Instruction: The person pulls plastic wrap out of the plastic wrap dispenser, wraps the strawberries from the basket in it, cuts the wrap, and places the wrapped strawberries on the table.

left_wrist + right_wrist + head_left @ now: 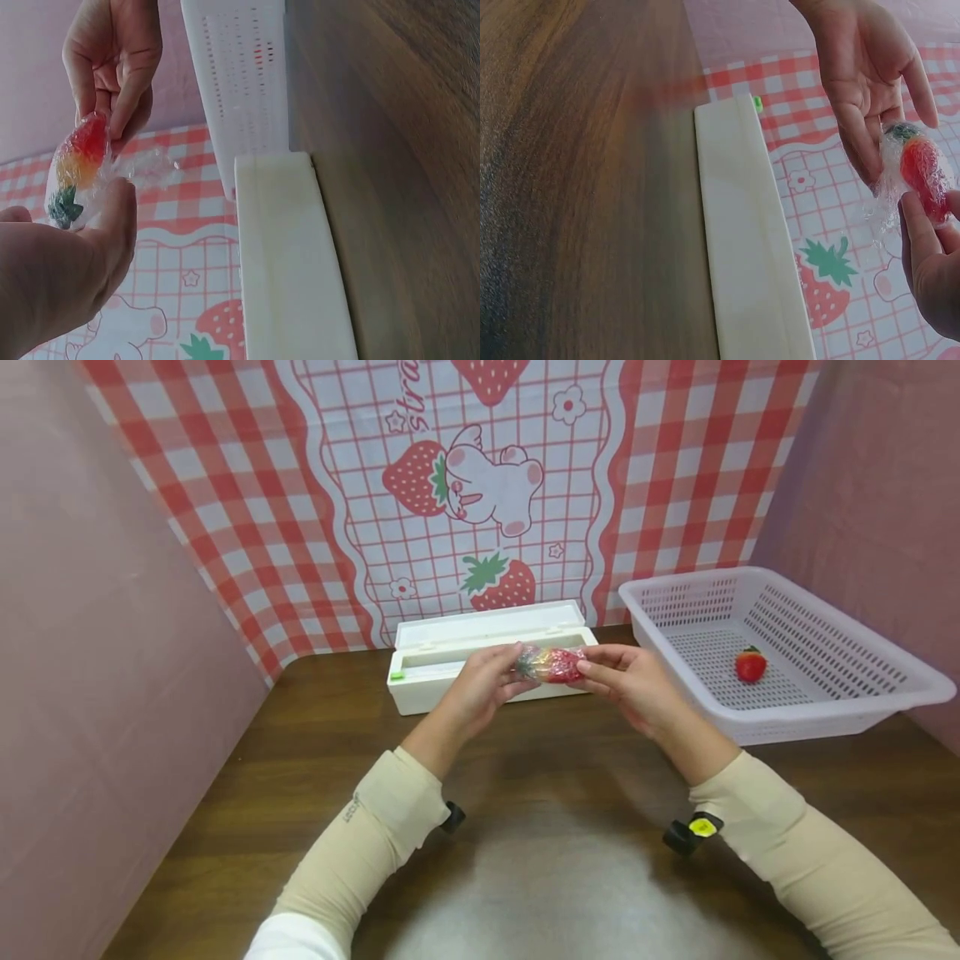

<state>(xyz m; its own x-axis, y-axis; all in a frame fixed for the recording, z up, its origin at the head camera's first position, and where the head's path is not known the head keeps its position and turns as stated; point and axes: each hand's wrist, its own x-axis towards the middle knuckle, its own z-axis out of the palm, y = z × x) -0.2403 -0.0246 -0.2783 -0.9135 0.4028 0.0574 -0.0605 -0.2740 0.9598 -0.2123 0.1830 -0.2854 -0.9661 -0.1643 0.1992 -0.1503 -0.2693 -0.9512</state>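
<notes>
A strawberry point(557, 665) wrapped in clear plastic film is held up between both hands, above the front of a long white box. My left hand point(482, 683) holds the green leafy end. My right hand point(633, 683) pinches the red tip between thumb and fingers. In the left wrist view the wrapped strawberry point(78, 161) shows red at the tip, yellowish in the middle and green at the leaves. Loose crinkled film point(150, 168) sticks out from its side. The right wrist view shows the left hand point(866, 82) with fingers at the leafy end.
The long white box point(427, 698) stands at the table's back with its lid point(487, 623) raised and a green piece point(397, 676) at its left end. To the right, a white perforated basket point(832, 720) contains one unwrapped strawberry point(750, 665). Strawberry-patterned cloth point(285, 527) hangs behind.
</notes>
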